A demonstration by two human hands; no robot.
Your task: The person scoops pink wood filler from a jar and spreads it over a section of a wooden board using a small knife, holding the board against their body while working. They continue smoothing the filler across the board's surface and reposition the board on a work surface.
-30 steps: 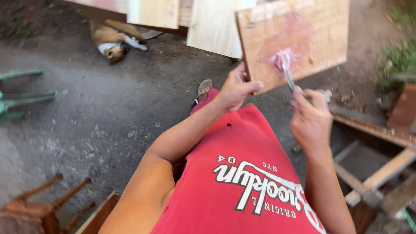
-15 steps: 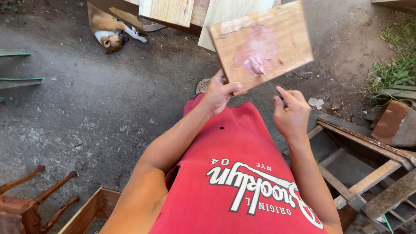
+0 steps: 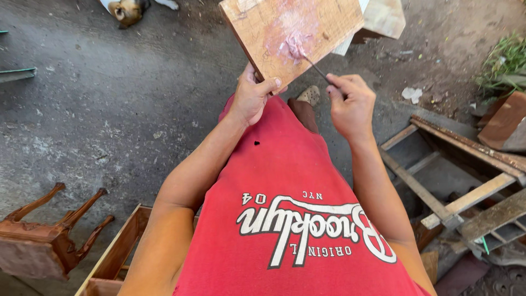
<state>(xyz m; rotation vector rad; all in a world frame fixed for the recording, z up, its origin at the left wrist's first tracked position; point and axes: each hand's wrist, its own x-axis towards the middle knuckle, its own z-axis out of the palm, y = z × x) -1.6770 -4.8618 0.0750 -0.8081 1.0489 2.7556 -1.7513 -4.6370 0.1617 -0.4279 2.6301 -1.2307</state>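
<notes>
My left hand (image 3: 253, 97) grips the lower edge of a small wooden board (image 3: 262, 28), holding it tilted up in front of my red shirt. A smear of pink putty (image 3: 293, 44) covers the middle of the board. My right hand (image 3: 350, 104) pinches a thin putty knife (image 3: 315, 67); its tip rests in the pink putty lump. Both arms reach forward over my shirt.
A small wooden stool (image 3: 46, 238) lies on its side at lower left beside an open wooden drawer (image 3: 118, 257). A wooden frame (image 3: 455, 186) and planks lie at right. A dog (image 3: 127, 10) rests at the top. More boards (image 3: 383, 17) stand behind.
The board has shifted left and up in view as my head moved. My right hand has brought the knife tip back onto the pink putty.
</notes>
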